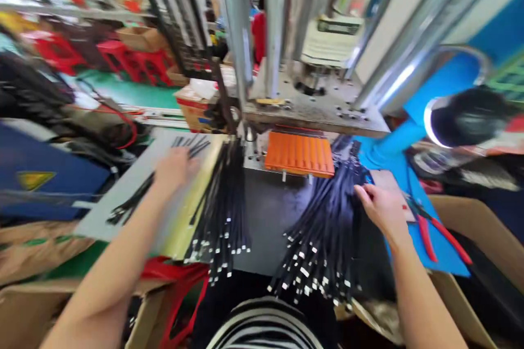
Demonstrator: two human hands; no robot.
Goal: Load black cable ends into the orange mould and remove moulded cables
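My left hand [174,169] is smeared by motion over the grey board at the left. Several short black cables [137,199] lie under and beside it, and its fingers do not show clearly. My right hand [380,204] is closed at the right edge of a large bundle of black flat cables [323,223] with silvery end plugs. What its fingers hold, if anything, is hidden. A second bundle of black cables [227,202] lies left of centre. Between the bundles, at the back, an orange ribbed block [299,154] sits under the press plate [315,112].
Steel press columns [235,22] rise behind the work surface. Red-handled pliers [444,234] lie on a blue sheet at right, below a black round-headed lamp [466,117]. Cardboard boxes [475,212] stand at both sides. A red stool [176,305] is at lower left.
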